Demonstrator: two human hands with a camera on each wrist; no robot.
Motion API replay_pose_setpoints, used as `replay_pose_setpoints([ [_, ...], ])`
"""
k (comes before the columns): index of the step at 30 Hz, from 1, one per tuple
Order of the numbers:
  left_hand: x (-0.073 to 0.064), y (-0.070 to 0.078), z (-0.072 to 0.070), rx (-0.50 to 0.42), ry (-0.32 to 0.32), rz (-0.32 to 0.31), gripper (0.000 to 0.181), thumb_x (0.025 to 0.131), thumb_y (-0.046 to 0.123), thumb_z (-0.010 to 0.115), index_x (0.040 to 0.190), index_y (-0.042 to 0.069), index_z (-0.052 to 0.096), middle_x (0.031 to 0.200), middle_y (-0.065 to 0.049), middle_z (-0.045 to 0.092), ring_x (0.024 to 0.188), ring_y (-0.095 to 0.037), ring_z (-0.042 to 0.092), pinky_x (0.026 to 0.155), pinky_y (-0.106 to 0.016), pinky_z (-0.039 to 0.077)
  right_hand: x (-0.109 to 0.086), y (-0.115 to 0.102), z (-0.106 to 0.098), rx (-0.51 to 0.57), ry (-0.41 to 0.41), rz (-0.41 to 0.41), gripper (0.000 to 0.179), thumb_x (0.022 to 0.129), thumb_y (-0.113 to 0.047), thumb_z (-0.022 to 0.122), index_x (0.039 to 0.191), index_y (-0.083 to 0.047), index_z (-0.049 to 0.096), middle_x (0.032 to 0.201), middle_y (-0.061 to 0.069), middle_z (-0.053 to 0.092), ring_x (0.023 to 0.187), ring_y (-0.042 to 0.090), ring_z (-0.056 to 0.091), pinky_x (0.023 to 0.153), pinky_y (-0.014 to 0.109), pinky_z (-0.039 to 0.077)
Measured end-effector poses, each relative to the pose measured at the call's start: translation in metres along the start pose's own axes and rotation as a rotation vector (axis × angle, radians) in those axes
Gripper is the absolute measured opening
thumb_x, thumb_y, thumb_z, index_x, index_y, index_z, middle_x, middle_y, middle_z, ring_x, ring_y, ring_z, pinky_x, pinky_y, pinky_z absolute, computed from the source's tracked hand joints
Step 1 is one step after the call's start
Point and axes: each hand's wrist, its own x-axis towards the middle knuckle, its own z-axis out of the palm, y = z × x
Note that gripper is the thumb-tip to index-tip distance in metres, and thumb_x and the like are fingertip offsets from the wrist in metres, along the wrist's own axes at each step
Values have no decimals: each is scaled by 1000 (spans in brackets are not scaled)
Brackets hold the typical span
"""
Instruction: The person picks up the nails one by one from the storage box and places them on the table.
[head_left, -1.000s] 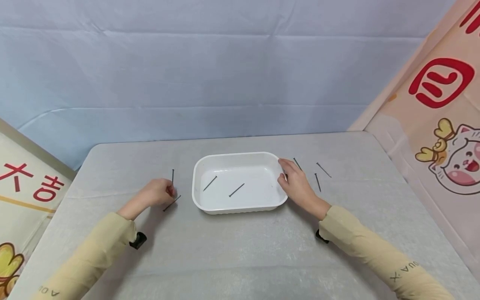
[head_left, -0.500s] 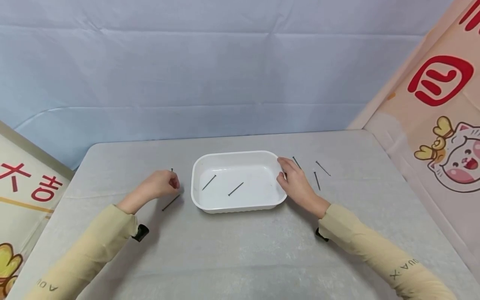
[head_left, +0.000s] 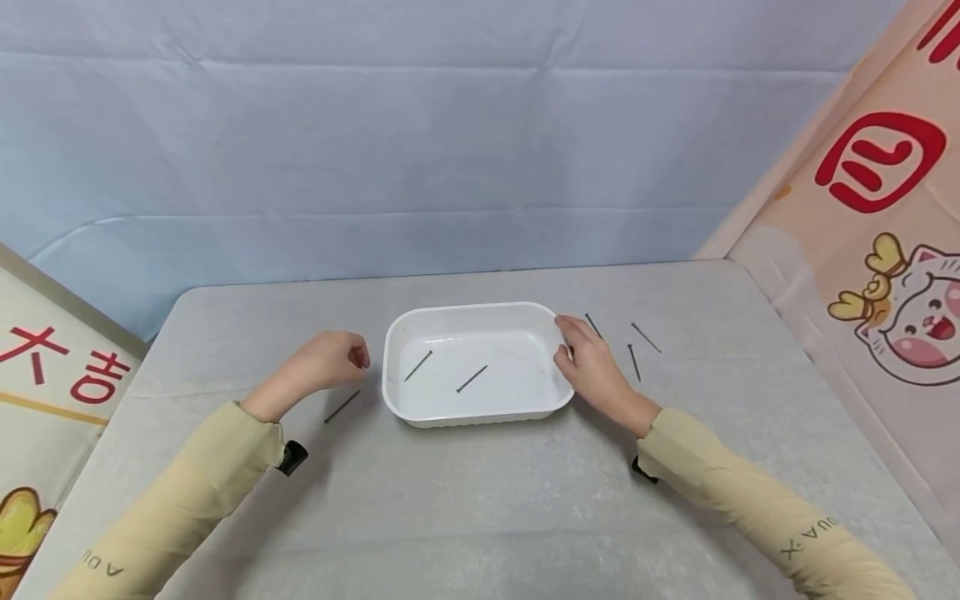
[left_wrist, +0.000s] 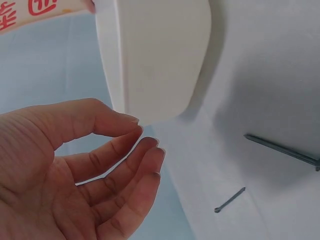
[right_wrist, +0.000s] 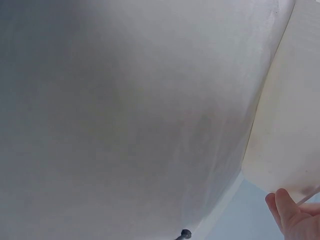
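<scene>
My left hand (head_left: 333, 360) hovers left of the white plastic tray (head_left: 480, 417), clear of the table. In the left wrist view the thumb tip meets the index fingertip (left_wrist: 134, 131), the other fingers are curled, and no object shows between them. Below that hand lies a dark nail (head_left: 342, 406); the left wrist view has it as the nearer nail (left_wrist: 282, 150), with a smaller-looking nail (left_wrist: 230, 200) farther off. My right hand (head_left: 600, 375) grips the tray's right rim, thumb reaching inside. Inside the tray lie two nails, one leftward (head_left: 418, 366) and one central (head_left: 472, 378).
Right of the tray are three more nails: one beside the right hand's fingers (head_left: 593, 325), a farther nail (head_left: 647, 337) and a nearer nail (head_left: 634, 362). Everything stands on a grey-covered table (head_left: 465, 508). A pale blue cloth (head_left: 465, 142) hangs behind; printed panels flank both sides.
My left hand has risen from beside the nails and moved away from me and rightward, now covering the far left nail in the head view. The right hand and tray stay put.
</scene>
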Motion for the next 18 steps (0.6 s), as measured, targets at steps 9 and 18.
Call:
replay_pose_setpoints([
  [9, 3, 9, -6, 39, 20, 10, 9, 73, 3, 59, 82, 5, 61, 80, -6, 61, 68, -19, 52, 59, -29, 43, 0, 0, 0, 5, 0, -3, 44, 84, 1, 46, 127, 12, 44, 127, 25, 45, 88, 25, 57, 70, 31, 52],
  [18, 5, 23, -13, 57, 23, -3, 14, 73, 5, 61, 87, 3, 62, 83, -7, 62, 72, -20, 54, 62, -31, 45, 0, 0, 1, -1, 2, -5, 44, 84, 1, 47, 127, 12, 45, 127, 24, 46, 87, 24, 56, 69, 31, 52],
])
